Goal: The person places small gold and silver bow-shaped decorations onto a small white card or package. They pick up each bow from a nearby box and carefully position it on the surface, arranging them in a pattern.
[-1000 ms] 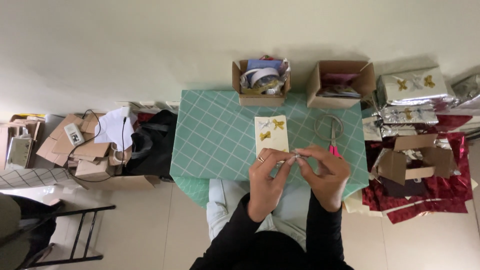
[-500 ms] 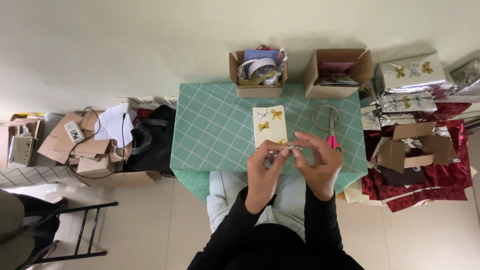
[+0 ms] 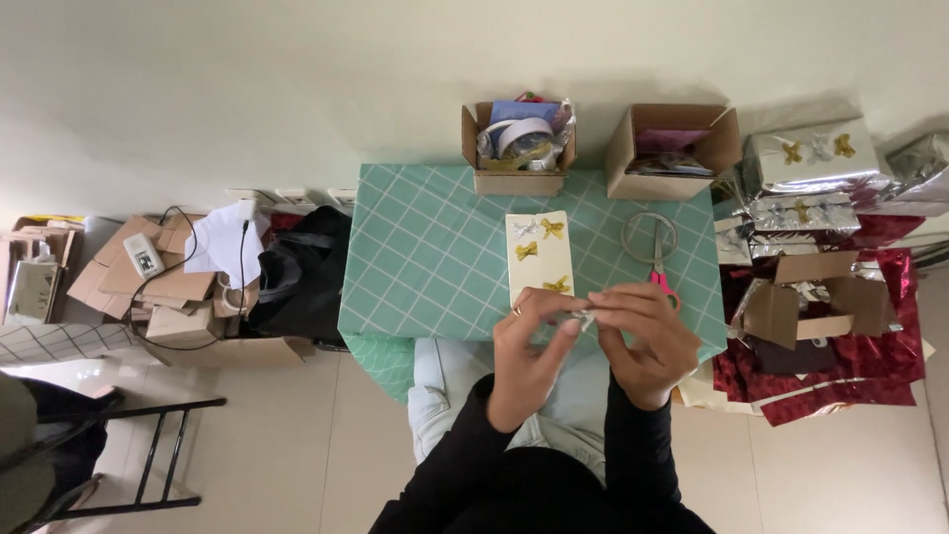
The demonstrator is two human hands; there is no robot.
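Both hands meet above the near edge of the green checked tabletop (image 3: 425, 257), the left hand (image 3: 529, 351) and right hand (image 3: 643, 341) each with its grip pinched shut on one small silvery bow (image 3: 581, 318). Shaping it likely wants light fingertip pressure, loops kept even. On the cream card (image 3: 539, 255) sit three bows; behind stand two open cardboard boxes; one pair of pink-handled scissors (image 3: 654, 259) lies alongside.

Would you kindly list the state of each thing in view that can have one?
Left hand: pinching a small silver bow.
Right hand: pinching the same bow.
Scissors: lying shut on the table.
Bow card: flat, three bows on it.
Two boxes: open.
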